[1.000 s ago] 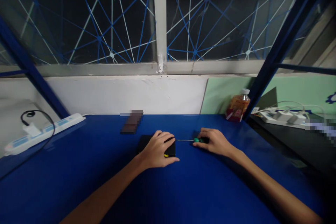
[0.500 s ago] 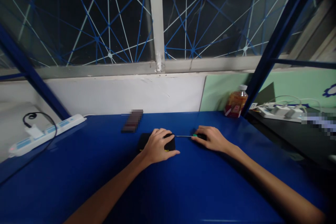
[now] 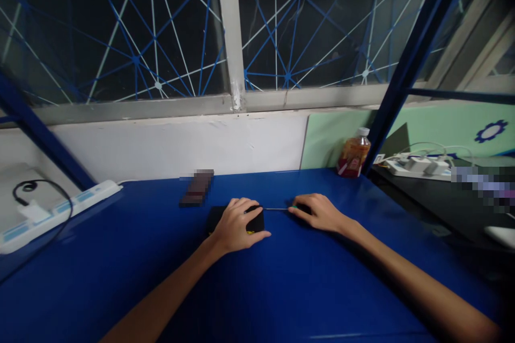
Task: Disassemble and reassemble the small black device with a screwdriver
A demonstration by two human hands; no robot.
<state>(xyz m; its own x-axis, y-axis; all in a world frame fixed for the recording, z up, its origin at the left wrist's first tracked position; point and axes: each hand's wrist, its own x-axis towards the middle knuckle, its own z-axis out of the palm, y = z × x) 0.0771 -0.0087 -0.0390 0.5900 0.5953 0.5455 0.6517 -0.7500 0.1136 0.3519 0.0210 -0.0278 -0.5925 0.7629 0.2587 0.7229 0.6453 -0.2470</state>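
My left hand (image 3: 237, 225) lies over a flat black box (image 3: 258, 221) on the blue table, its fingers across the top and its thumb along the near side. A little yellow shows at the box's near edge under the hand. In my right hand (image 3: 316, 211) is a screwdriver (image 3: 277, 209), held level and low over the table. Its thin metal shaft points left and the tip meets the right side of the box, near my left fingertips. Only a bit of green handle shows; my fingers close round the rest. Exactly what the tip touches is hidden.
A dark, partly blurred slab (image 3: 197, 188) lies behind the box. At the left edge stands a white power strip (image 3: 86, 199) with a black cable. A drink bottle (image 3: 354, 154) is at the back right, beside a blue post. Another power strip (image 3: 422, 167) sits on the black table.
The whole view has shifted slightly left as my head turned. Both hands keep their places at the box and the screwdriver; less of the green handle shows now.
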